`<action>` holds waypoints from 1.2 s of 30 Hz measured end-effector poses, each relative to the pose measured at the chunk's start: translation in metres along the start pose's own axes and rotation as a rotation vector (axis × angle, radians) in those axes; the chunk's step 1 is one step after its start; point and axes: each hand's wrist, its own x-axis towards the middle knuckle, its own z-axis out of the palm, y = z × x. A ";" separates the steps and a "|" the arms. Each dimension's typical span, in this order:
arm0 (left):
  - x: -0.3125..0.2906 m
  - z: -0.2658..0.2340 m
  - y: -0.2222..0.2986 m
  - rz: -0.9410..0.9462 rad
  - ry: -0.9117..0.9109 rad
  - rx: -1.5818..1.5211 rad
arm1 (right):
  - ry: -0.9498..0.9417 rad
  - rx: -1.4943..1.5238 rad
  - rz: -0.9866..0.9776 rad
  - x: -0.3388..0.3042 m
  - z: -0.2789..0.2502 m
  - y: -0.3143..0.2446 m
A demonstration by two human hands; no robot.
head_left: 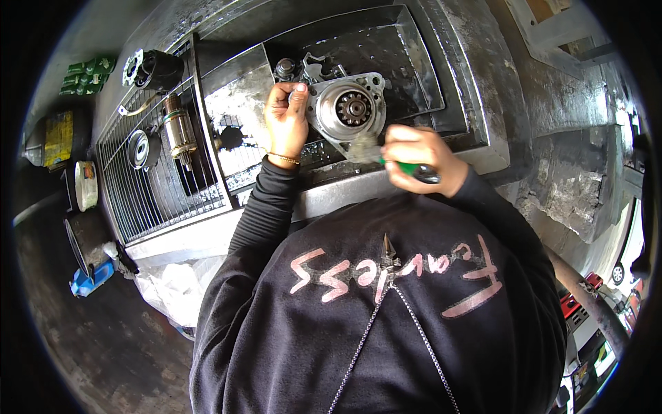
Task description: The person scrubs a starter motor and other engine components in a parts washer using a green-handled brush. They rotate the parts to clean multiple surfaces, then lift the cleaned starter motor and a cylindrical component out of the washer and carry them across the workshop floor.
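Silver-grey metal is seen at twelve o'clock in the head view, where a round housing [329, 124] is held over a dark basin [441, 96], its toothed pinion [356, 108] turned upward. The housing's edge is gripped at its ten o'clock by the left hand [285, 121], the thumb laid near the rim; the other fingertips are partly hidden, so how firmly they are closed cannot be told. By the right hand [420, 160] the green handle of a brush [364, 148] is held, fingers wrapped around it, and the bristles are set against the housing's lower wall at six o'clock. For good brushing, the housing should probably be kept braced against the stroke, the bristles be led around the rim clockwise, and the part be turned so that the side under the left fingers is reached. Recesses around the pinion would best be worked with the bristle tips, lightly.
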 end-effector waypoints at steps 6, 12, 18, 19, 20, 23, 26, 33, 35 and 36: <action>0.002 0.001 -0.003 0.016 -0.002 -0.008 | -0.190 -0.111 0.006 0.009 0.005 -0.002; 0.002 0.000 -0.004 0.018 0.004 0.024 | -0.020 0.006 0.040 0.016 0.005 -0.010; 0.000 0.000 -0.001 0.005 -0.003 0.001 | -0.075 0.047 0.039 0.020 0.000 -0.007; 0.000 0.001 0.000 -0.009 -0.005 -0.001 | -0.012 0.125 0.063 0.014 -0.008 -0.003; 0.000 0.001 0.000 -0.024 0.005 -0.021 | 0.007 0.019 0.068 0.009 -0.022 0.000; -0.001 0.003 0.000 -0.026 0.011 -0.023 | -0.035 -0.172 0.182 -0.016 -0.062 0.032; -0.001 0.004 0.002 -0.042 0.014 -0.027 | 0.085 -0.169 0.329 -0.003 -0.082 0.083; -0.004 0.003 0.004 -0.075 0.017 -0.014 | -0.008 -0.182 0.677 0.051 -0.060 0.203; -0.005 0.003 0.004 -0.072 0.020 -0.015 | -0.087 -0.335 0.757 0.054 -0.048 0.224; -0.004 0.002 0.003 -0.069 0.015 -0.016 | -0.112 -0.373 0.840 0.055 -0.044 0.232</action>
